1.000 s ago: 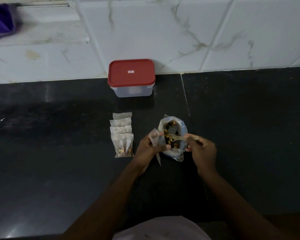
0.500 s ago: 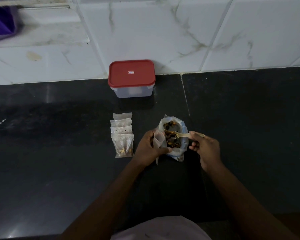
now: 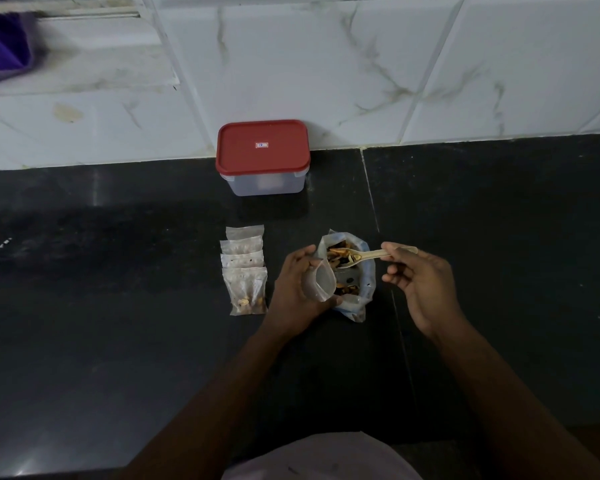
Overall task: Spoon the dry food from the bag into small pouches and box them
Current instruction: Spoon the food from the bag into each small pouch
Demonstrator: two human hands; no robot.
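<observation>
While left hand (image 3: 297,289) grips pouch (image 3: 321,283), right hand (image 3: 418,275) has raised loaded spoon (image 3: 368,255).

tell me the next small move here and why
Probably swing the loaded spoon in the right hand left and tip it into the open pouch held by the left hand; the spoon sits over the bag beside the pouch's mouth.

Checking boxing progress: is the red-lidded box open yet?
No, the red lid sits shut on the box, and the filled pouches lie on the counter.
</observation>
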